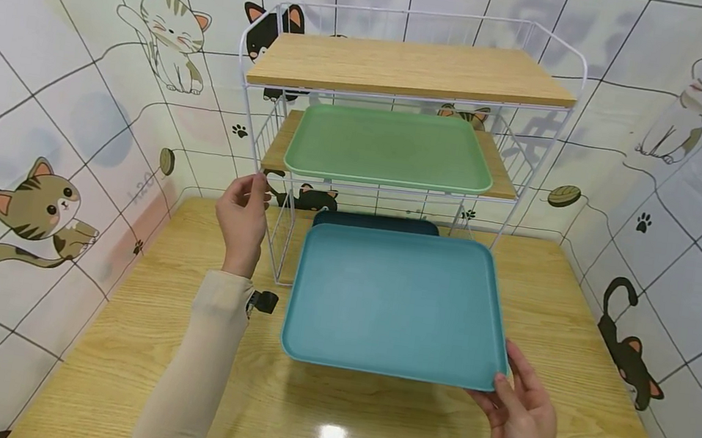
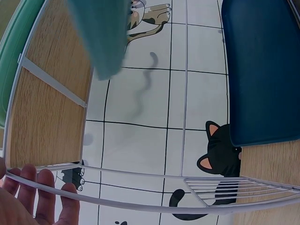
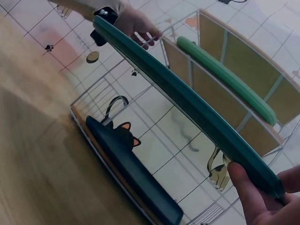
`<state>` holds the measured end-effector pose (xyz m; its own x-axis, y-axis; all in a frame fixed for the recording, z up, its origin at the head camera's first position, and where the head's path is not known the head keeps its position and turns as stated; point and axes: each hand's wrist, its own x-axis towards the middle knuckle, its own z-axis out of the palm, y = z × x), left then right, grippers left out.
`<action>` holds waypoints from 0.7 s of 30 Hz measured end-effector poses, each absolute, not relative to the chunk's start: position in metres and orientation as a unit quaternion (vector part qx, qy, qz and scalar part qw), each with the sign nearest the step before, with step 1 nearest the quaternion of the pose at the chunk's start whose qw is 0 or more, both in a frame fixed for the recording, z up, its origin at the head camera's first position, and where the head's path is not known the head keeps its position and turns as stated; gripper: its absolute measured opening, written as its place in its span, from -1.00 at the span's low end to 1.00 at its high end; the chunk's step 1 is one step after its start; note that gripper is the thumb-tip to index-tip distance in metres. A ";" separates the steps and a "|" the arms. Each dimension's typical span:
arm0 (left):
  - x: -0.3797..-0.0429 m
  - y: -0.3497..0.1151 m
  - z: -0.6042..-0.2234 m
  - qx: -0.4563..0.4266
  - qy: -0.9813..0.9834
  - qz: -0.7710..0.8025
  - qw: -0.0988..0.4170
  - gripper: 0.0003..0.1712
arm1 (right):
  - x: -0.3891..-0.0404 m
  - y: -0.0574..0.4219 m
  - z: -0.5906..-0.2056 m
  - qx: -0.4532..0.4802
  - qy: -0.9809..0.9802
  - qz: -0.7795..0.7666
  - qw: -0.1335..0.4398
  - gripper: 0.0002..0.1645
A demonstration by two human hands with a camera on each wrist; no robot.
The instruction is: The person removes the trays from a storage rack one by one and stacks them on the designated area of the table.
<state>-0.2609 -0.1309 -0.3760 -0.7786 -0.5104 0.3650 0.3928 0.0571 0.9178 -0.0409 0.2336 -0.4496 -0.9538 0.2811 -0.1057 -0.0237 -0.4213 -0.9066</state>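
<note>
A blue tray [image 1: 403,303] is held in the air by my right hand [image 1: 523,427], thumb on top and fingers beneath its near right corner. In the right wrist view the thumb and fingers [image 3: 243,190] pinch that tray's edge. My left hand [image 1: 243,219] grips the white wire rack [image 1: 282,239] at its left front post, by the middle shelf; the left wrist view shows fingers [image 2: 44,192] around the wire. On the middle shelf lies a green tray [image 1: 393,149]. A dark blue tray [image 2: 262,70] lies on the bottom shelf, mostly hidden behind the blue one in the head view.
The rack's wooden top shelf [image 1: 411,68] has a raised wire rim. Beneath the rack is a glossy wooden table [image 1: 171,373]. A wall covering [image 1: 104,120] with cat drawings closes off the back and both sides.
</note>
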 end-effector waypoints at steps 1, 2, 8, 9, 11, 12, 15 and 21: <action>-0.261 -0.131 -0.376 0.044 -0.648 -0.685 0.329 -0.60 | -0.041 0.233 -0.452 -0.126 -0.534 0.832 0.088 -0.28; -0.260 -0.131 -0.375 0.045 -0.649 -0.685 0.328 -0.61 | -0.040 0.233 -0.455 -0.128 -0.537 0.829 0.086 -0.29; -0.260 -0.131 -0.375 0.047 -0.647 -0.688 0.326 -0.61 | -0.038 0.231 -0.471 -0.133 -0.544 0.825 0.079 -0.30; -0.260 -0.131 -0.375 0.046 -0.647 -0.688 0.326 -0.62 | -0.038 0.231 -0.474 -0.135 -0.544 0.824 0.078 -0.29; -0.260 -0.131 -0.375 0.047 -0.648 -0.686 0.327 -0.64 | -0.038 0.231 -0.479 -0.136 -0.546 0.823 0.076 -0.29; -0.261 -0.131 -0.375 0.047 -0.649 -0.685 0.327 -0.65 | -0.038 0.230 -0.482 -0.137 -0.547 0.823 0.075 -0.30; -0.261 -0.131 -0.376 0.049 -0.651 -0.682 0.329 -0.67 | -0.038 0.230 -0.489 -0.142 -0.550 0.820 0.070 -0.30; -0.261 -0.131 -0.376 0.046 -0.650 -0.682 0.331 -0.67 | -0.037 0.230 -0.499 -0.169 -0.560 0.809 0.055 -0.29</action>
